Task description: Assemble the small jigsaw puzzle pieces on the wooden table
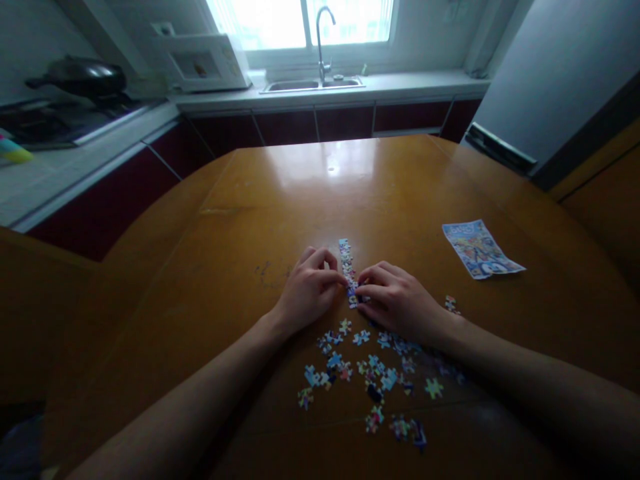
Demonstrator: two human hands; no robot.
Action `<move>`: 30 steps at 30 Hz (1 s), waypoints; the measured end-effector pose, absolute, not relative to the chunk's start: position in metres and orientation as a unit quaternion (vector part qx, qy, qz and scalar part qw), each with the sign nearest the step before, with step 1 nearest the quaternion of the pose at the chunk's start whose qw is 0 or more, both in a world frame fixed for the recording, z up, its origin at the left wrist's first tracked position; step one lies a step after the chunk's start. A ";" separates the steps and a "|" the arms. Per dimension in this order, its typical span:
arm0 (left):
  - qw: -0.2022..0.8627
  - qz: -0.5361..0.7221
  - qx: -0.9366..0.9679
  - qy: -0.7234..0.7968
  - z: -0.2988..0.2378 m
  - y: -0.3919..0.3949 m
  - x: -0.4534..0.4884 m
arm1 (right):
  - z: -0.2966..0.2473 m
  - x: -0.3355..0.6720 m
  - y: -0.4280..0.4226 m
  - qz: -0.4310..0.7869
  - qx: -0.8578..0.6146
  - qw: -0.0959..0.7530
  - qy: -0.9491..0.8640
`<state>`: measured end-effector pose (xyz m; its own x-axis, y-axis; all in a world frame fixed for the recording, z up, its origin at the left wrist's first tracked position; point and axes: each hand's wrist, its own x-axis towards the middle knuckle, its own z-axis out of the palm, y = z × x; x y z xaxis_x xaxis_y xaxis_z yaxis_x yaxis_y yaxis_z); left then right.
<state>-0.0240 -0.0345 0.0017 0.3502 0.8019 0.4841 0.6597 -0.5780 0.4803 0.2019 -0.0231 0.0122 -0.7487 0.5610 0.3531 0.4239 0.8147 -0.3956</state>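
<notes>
A narrow strip of joined jigsaw pieces [345,257] lies on the wooden table, pointing away from me. At its left edge is my left hand [311,287], thumb and forefinger closed together against the strip's lower part. My right hand [397,297] is on the other side, its fingers bent around a dark jigsaw piece [362,298] beside the strip's near end. The fingertips partly cover that piece, and I cannot tell whether it is joined. Loose jigsaw pieces [389,379] are scattered nearer to me, several of them partly under my right forearm.
A creased printed picture sheet [481,250] rests on the table [240,193] to the right. One small group of pieces [451,305] sits beyond my right wrist. Past the table are a counter with a sink [295,86], a microwave [205,63] and a stove with a pan [85,77].
</notes>
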 end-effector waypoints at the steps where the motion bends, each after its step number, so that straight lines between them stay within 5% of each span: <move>1: 0.101 0.349 0.817 0.448 0.002 -0.035 -0.024 | 0.012 0.202 -0.023 0.147 -0.266 0.234 -0.923; 15: 0.097 0.335 0.830 0.435 0.005 -0.035 -0.023 | 0.011 0.201 -0.021 0.154 -0.282 0.225 -0.920; 22: 0.117 0.339 0.827 0.434 0.003 -0.036 -0.023 | 0.010 0.206 -0.013 0.201 -0.333 0.315 -0.866; 30: 0.109 0.304 0.849 0.418 0.004 -0.037 -0.022 | 0.004 0.207 -0.012 0.187 -0.308 0.274 -0.892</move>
